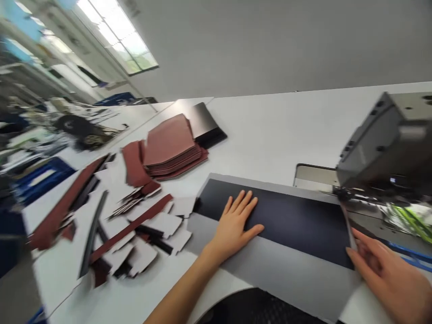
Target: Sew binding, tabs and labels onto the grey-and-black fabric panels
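A wide dark navy panel [297,225] lies on a larger grey sheet [286,274], which shows as a border along the far and near sides. My left hand [232,229] rests flat on the panel's left part, fingers spread. At the right end, my right hand [388,270] pinches the edge of the panel and sheet between thumb and fingers; some of its fingers are curled out of sight. Just beyond that end stands a sewing machine [381,148], with its pale metal bed plate [315,175] beside the sheet's far edge.
Left on the white table [256,130] sit a stack of reddish-brown pieces [170,141] and a dark glossy piece [205,123]. Nearer are scattered white-backed pieces [143,256] and brown strips [135,225]. Green and white material [410,222] lies beyond my right hand.
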The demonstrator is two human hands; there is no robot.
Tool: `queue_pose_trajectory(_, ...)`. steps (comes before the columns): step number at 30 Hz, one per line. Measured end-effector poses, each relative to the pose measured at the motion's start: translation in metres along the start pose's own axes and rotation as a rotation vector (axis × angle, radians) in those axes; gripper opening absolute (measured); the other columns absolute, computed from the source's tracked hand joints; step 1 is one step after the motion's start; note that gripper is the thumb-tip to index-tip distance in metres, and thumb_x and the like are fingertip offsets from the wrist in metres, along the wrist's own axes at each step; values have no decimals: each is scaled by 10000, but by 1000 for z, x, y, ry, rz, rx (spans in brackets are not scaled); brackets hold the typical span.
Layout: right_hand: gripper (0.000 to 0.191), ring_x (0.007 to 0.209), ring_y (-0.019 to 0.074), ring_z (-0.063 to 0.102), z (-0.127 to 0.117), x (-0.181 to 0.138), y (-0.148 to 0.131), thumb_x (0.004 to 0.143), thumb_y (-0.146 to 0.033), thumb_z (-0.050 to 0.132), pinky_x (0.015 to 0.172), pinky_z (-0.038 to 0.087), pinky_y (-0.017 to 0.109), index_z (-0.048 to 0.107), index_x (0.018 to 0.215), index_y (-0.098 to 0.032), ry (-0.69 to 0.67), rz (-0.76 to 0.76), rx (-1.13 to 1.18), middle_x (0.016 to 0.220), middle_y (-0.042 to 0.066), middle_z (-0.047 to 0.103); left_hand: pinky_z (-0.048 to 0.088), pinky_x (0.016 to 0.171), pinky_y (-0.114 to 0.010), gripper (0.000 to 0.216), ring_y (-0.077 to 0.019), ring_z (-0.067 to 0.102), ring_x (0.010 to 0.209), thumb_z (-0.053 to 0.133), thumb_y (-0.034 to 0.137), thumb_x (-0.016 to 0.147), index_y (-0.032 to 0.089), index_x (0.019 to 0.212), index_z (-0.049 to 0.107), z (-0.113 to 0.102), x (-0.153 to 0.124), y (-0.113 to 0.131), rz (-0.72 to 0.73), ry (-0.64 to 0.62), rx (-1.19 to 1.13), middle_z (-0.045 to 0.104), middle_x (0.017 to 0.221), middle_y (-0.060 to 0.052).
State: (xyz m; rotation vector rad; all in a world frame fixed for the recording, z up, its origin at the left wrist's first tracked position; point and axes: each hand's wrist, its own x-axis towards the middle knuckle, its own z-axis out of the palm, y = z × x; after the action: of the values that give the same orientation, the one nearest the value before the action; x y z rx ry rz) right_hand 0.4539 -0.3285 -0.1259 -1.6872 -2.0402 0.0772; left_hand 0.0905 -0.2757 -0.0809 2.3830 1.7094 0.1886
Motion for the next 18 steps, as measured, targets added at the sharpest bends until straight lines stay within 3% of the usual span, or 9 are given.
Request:
queue_pose_trajectory(4,442,543,125,601,-8,6,-18,1088,-488,323,433,453,225,578,1314,-207,-11,27,-36,811,-1,634,223,1226,-679,632,-349,215,1568,483,553,1013,273,1570,378,-1,3,-1,30,-13,46,280,1673,-105)
queue_pose_trajectory(7,401,478,100,519,-11,13,-30,1097,-329,319,401,366,240,612,1268,-115,79,-109,-166,783,9,611,235,1216,-692,594,-358,207,1568,477,506,1026,269,1564,389,-7,2,3,45,-47,38,267,1679,-106)
queue_pose_trajectory(10,336,449,98,454,-14,19,-34,1057,-169,372,411,317,281,666,1165,-48,153,-286,-348,704,-2,557,265,1237,-639,494,-316,253,1562,465,330,1035,243,1521,452,-12,8,14,134,-75,-2,323,1659,-106)
queue_pose_trajectory(14,338,485,106,467,-18,26,-31,993,-43,380,471,349,296,710,1066,-51,100,-403,-444,705,13,556,326,1263,-503,526,-239,370,1516,410,48,907,169,1393,568,-3,32,52,368,-86,-86,469,1575,-106)
queue_pose_trajectory(18,315,561,137,534,-19,30,-29,951,-27,411,504,372,301,701,1073,-44,47,-399,-456,735,35,570,350,1261,-430,493,-246,407,1486,439,29,869,126,1323,605,19,63,106,554,-91,-106,544,1512,-98)
